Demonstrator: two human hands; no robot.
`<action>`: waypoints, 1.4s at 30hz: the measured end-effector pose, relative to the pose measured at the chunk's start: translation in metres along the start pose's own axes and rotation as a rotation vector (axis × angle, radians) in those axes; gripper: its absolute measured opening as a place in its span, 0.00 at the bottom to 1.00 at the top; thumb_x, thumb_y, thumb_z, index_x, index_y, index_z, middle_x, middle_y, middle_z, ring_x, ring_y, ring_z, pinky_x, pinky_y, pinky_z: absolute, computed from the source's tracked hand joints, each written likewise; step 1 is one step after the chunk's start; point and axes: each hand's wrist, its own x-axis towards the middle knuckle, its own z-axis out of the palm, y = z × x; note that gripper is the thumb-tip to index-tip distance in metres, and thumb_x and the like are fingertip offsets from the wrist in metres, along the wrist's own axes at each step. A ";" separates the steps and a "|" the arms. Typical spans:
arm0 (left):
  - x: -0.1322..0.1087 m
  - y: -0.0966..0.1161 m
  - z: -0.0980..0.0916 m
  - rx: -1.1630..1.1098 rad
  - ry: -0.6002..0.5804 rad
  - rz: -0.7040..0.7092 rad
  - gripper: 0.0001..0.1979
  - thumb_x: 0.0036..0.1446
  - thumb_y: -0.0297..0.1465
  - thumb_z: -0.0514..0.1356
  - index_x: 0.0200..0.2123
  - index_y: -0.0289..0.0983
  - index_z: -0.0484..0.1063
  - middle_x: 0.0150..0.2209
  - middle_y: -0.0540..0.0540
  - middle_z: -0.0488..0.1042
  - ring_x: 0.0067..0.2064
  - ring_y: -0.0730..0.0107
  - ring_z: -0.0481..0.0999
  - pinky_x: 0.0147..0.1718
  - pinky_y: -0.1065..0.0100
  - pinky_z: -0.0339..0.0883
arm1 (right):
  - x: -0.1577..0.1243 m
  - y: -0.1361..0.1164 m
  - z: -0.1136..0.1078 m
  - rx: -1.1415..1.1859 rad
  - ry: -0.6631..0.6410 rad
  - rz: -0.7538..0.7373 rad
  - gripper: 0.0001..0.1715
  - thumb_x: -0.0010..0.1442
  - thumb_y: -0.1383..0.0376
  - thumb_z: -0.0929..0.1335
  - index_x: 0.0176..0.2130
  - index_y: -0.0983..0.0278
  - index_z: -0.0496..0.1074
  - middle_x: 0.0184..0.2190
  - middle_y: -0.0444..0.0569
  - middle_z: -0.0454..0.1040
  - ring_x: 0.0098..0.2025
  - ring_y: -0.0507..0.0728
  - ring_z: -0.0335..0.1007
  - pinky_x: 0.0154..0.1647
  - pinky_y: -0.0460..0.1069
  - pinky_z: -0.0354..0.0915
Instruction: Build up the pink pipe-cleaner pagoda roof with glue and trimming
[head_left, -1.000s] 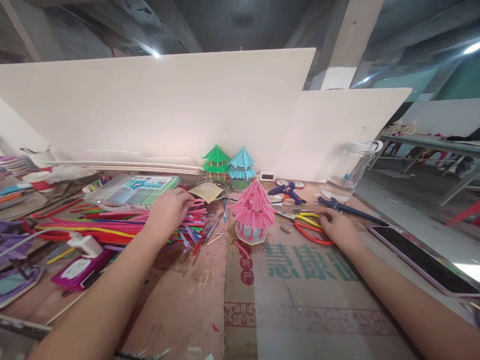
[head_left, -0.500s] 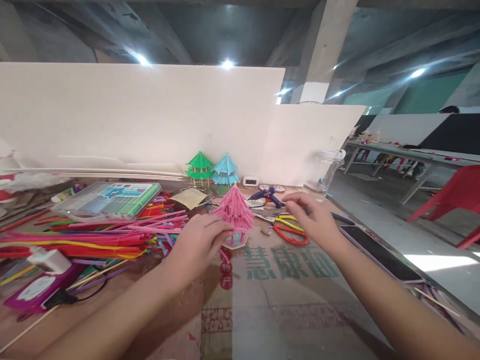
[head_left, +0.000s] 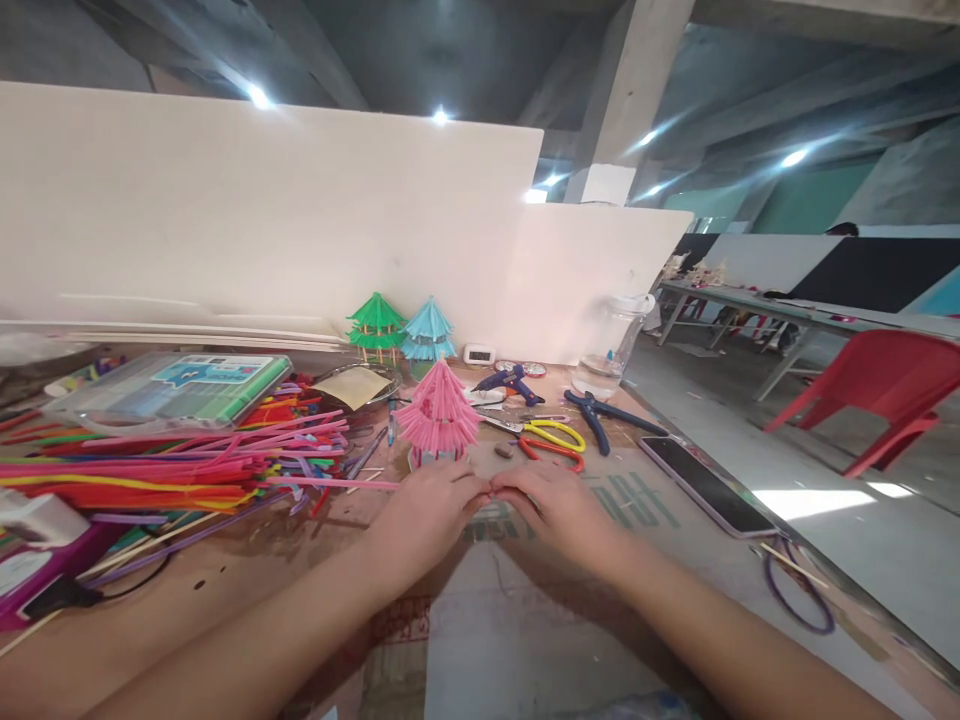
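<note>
A pink pagoda model (head_left: pixel 439 412) made of fuzzy stems stands upright on the table, just beyond my hands. My left hand (head_left: pixel 435 505) is closed in a pinch, with a pink stem (head_left: pixel 337 483) running out to its left. Close against its fingertips is my right hand (head_left: pixel 559 505), its fingers also pressed together. What lies between the fingertips is too small to make out. Behind the pink model stand a green pagoda model (head_left: pixel 377 325) and a light blue one (head_left: pixel 429 330).
Bundled coloured stems (head_left: pixel 150 475) and a plastic case (head_left: pixel 180 390) lie left. Beyond my right hand are yellow-handled pliers (head_left: pixel 555 434), a glue gun (head_left: pixel 510 382), blue pliers (head_left: pixel 596 415) and a clear jug (head_left: pixel 611 345). A phone (head_left: pixel 701 485) lies right.
My right hand has come down and left from above the scissors to meet my left hand. My left hand has moved off the pink model's side to in front of it. The view has shifted right.
</note>
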 end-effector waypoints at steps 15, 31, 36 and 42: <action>-0.002 -0.053 -0.036 0.036 -0.227 -0.283 0.12 0.60 0.30 0.52 0.33 0.38 0.76 0.34 0.46 0.79 0.36 0.64 0.75 0.31 0.69 0.59 | -0.007 0.056 -0.026 -0.252 0.022 0.066 0.13 0.64 0.70 0.59 0.36 0.64 0.72 0.33 0.52 0.77 0.37 0.58 0.72 0.37 0.50 0.65; -0.006 -0.059 -0.032 0.106 -0.297 -0.309 0.13 0.58 0.31 0.51 0.32 0.40 0.77 0.34 0.45 0.79 0.36 0.61 0.76 0.29 0.69 0.58 | -0.012 0.072 -0.039 -0.279 -0.208 0.156 0.17 0.57 0.78 0.59 0.34 0.63 0.73 0.33 0.50 0.75 0.37 0.57 0.69 0.37 0.48 0.60; -0.007 -0.064 -0.032 0.119 -0.314 -0.322 0.13 0.58 0.31 0.51 0.33 0.39 0.77 0.33 0.43 0.79 0.36 0.59 0.77 0.30 0.67 0.59 | -0.012 0.078 -0.039 -0.261 -0.117 0.187 0.13 0.61 0.74 0.60 0.35 0.63 0.72 0.32 0.50 0.76 0.36 0.57 0.69 0.36 0.48 0.60; -0.006 -0.065 -0.035 0.126 -0.355 -0.363 0.14 0.59 0.31 0.50 0.35 0.39 0.77 0.34 0.41 0.79 0.36 0.57 0.77 0.30 0.66 0.59 | -0.014 0.084 -0.037 -0.292 -0.119 0.224 0.12 0.61 0.73 0.60 0.34 0.62 0.71 0.32 0.49 0.76 0.36 0.58 0.69 0.35 0.49 0.61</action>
